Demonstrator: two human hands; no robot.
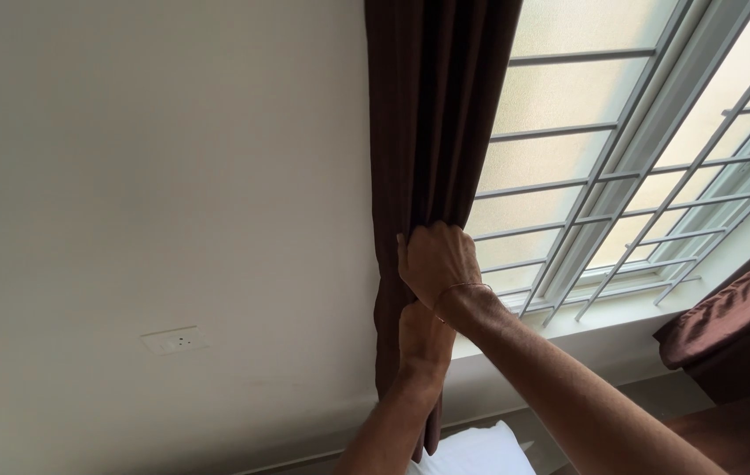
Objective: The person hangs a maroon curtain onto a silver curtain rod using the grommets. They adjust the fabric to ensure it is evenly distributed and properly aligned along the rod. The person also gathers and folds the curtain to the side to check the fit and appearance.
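The dark brown curtain [432,132] is bunched up by the wall, off the barred window [621,176], with the right hand [436,259] and left hand [423,339] squeezed tight around it, nothing tied yet.

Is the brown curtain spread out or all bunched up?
Bunched up. The brown curtain hangs gathered beside the window, squeezed by the right hand and left hand.
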